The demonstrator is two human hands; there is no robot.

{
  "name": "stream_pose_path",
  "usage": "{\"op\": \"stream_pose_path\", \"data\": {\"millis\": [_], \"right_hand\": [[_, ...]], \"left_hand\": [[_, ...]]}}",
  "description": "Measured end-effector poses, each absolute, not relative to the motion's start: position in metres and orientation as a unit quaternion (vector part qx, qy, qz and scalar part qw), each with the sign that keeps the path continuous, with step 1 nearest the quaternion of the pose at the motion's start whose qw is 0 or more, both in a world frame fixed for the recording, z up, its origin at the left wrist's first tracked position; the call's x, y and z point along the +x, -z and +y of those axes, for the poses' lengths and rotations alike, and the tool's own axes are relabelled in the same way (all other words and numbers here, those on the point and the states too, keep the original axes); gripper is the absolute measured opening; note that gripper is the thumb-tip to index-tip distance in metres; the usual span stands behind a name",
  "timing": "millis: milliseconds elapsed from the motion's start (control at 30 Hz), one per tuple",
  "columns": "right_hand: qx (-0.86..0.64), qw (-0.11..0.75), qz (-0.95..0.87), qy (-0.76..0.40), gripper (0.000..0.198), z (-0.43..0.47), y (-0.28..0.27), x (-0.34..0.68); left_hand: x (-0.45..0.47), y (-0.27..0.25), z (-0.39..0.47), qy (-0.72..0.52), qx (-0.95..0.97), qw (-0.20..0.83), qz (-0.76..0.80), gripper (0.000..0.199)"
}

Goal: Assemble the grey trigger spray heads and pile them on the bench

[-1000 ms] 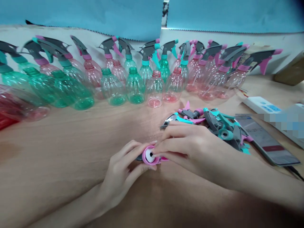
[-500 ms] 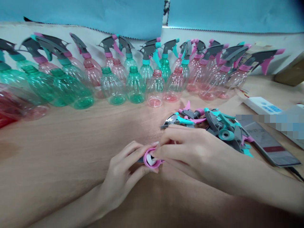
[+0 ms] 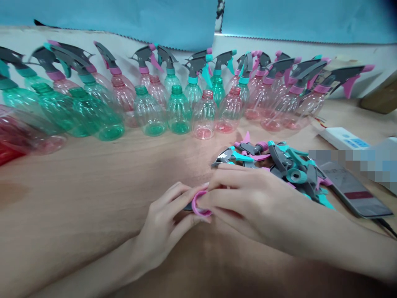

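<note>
My left hand (image 3: 169, 215) is closed around a trigger spray head with a pink collar (image 3: 194, 203); the collar's opening faces me and a bit of the dark grey body shows beside my fingers. My right hand (image 3: 248, 198) has its fingertips pinched together and pushed into the collar's opening. Whatever lies between those fingertips is hidden. Just beyond my right hand is a heap of loose spray heads (image 3: 281, 163) in grey with pink or turquoise parts.
Clear green and pink bottles (image 3: 179, 111) stand along the back, several without tops, others fitted with spray heads. More bottles (image 3: 27, 132) lie tilted at the left. To the right are a phone (image 3: 353, 190) and a white power strip (image 3: 344, 138).
My right fingertips have pressed deeper into the pink collar, covering the white insert that showed before. The view has shifted slightly, and both hands keep their places.
</note>
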State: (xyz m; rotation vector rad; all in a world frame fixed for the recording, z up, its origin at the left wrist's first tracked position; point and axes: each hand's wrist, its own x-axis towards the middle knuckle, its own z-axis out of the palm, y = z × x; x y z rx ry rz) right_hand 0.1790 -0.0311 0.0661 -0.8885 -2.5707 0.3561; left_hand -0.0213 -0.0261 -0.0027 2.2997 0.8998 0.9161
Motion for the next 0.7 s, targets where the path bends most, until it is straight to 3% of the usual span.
{"op": "stream_pose_path", "data": {"millis": [300, 700], "right_hand": [[-0.355, 0.159, -0.908, -0.155, 0.016, -0.029, -0.076, 0.188], [-0.352, 0.173, -0.91, -0.133, 0.017, -0.03, -0.067, 0.182]], "left_hand": [[-0.02, 0.003, -0.027, -0.348, 0.842, 0.251, 0.326, 0.024], [-0.02, 0.003, -0.029, -0.353, 0.842, 0.243, 0.327, 0.021]]}}
